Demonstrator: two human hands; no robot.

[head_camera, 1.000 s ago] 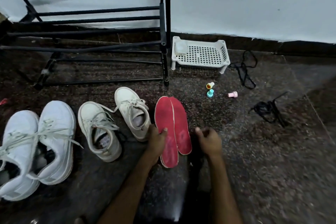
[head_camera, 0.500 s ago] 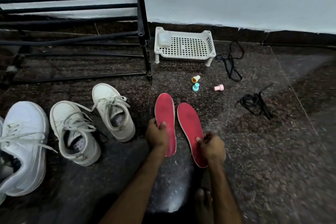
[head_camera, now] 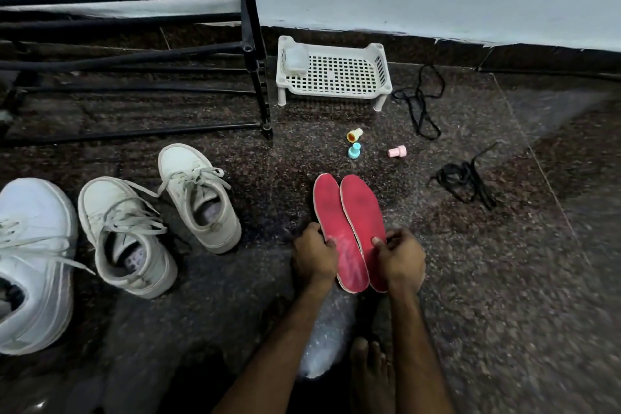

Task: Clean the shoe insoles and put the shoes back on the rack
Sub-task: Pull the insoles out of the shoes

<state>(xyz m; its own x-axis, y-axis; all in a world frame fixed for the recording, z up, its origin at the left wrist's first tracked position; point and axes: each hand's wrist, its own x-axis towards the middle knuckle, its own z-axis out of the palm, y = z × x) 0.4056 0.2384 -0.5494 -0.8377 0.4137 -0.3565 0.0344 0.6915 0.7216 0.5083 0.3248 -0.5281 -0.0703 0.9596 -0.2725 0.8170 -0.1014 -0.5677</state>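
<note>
Pinching the red insoles (head_camera: 349,225) at their heels, the left hand (head_camera: 314,257) and right hand (head_camera: 401,260) each hold one, edges touching, low over the floor (head_camera: 504,279). A loose pinch could let one flop face-down. Beige sneakers (head_camera: 198,198) sit at nine o'clock, small bottles (head_camera: 354,150) at twelve.

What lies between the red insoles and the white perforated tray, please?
In the head view, a small yellow cap and a teal cap lie between the red insoles and the white tray; a pink cap sits further right.
</note>
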